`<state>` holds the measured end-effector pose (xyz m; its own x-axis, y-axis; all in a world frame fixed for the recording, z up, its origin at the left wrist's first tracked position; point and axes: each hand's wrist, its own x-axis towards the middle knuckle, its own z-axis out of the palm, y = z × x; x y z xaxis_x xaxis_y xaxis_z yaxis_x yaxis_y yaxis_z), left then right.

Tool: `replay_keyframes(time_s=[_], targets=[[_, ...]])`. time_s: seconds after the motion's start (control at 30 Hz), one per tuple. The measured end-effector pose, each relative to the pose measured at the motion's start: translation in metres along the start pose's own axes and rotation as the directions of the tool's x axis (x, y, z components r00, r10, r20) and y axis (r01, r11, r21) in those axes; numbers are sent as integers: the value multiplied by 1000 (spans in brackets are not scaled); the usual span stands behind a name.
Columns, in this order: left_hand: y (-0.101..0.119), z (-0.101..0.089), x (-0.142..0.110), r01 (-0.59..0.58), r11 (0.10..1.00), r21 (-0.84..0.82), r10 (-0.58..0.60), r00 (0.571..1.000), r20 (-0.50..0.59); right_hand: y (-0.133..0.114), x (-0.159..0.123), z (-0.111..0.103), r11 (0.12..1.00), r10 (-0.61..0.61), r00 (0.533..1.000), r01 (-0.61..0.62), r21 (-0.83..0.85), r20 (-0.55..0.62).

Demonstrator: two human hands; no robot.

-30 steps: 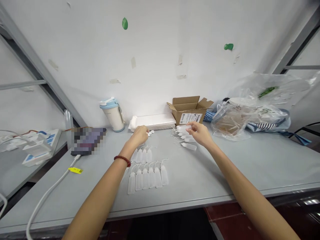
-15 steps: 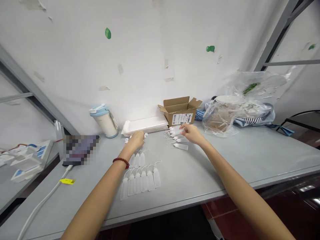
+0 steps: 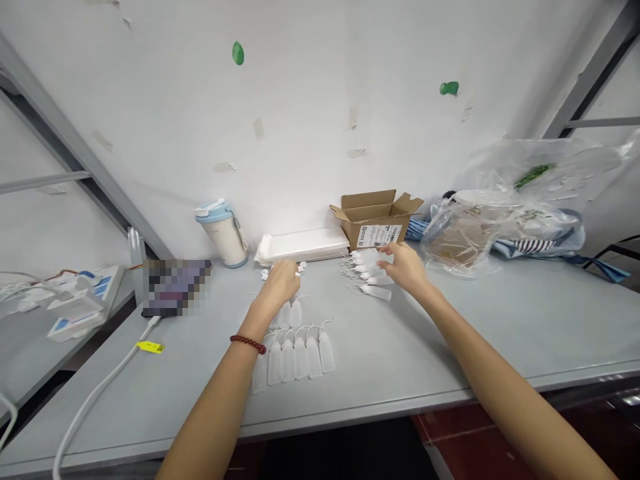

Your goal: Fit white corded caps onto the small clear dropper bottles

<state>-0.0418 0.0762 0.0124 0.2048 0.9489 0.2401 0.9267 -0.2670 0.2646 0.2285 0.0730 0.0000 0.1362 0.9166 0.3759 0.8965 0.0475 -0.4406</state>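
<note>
My left hand is curled, fingers bent downward, over small white pieces in front of the flat white stack; what its fingertips hold is hidden. Nearer me lies a row of flat, translucent white plastic tubes with thin curved stems, and a shorter row is partly covered by my left wrist. My right hand is at the right end of a further group of these tubes before the cardboard box. Its thumb and forefinger are apart around the end of one tube. A single tube lies closest to me there.
Against the wall stand a blue-lidded cup, a flat white stack and an open cardboard box. A plastic-wrapped container is at right. At left are a blurred-out phone-like device and a white cable.
The view has shifted, so things appear further right. My right thumb and forefinger have spread slightly at the tubes. My left hand stays curled over the small white pieces.
</note>
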Motion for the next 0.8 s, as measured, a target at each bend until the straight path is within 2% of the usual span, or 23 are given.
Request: replay_keyframes(time_s=[0.07, 0.1, 0.17, 0.2, 0.27, 0.33, 0.4, 0.5, 0.57, 0.73, 0.8], targets=[[3, -9, -3, -12, 999, -39, 8, 993, -115, -9, -4, -6, 998, -17, 1000, 19, 66, -23], [5, -11, -4, -30, 997, -73, 16, 983, -181, -16, -8, -8, 990, -41, 999, 40, 133, 3], [11, -12, -7, -62, 989, -131, 25, 964, -266, -33, -18, -12, 947, -110, 977, 48, 318, 181], [14, -11, -9, -75, 986, -149, 31, 960, -279, -42, -25, -13, 917, -142, 942, 10, 399, 303], [21, -6, -12, -103, 982, -161, 56, 960, -275, -59, -42, -12, 882, -234, 834, -35, 470, 500], [27, -1, -15, -143, 978, -155, 100, 961, -257, -74, -59, -10, 874, -342, 726, 12, 486, 597], [32, 1, -17, -181, 972, -147, 143, 960, -241, -84, -73, -7, 877, -394, 672, 73, 474, 627], [37, 2, -19, -210, 960, -184, 167, 960, -225, -90, -85, -2, 899, -404, 647, 148, 412, 647], [38, 1, -19, -220, 934, -280, 167, 965, -202, -91, -87, 0, 911, -390, 637, 162, 378, 665], [39, -4, -17, -158, 800, -579, 113, 987, -114, -85, -86, 5, 921, -360, 584, 98, 377, 727], [38, -6, -16, -106, 759, -642, 65, 994, -87, -83, -84, 6, 920, -355, 585, 83, 382, 729]])
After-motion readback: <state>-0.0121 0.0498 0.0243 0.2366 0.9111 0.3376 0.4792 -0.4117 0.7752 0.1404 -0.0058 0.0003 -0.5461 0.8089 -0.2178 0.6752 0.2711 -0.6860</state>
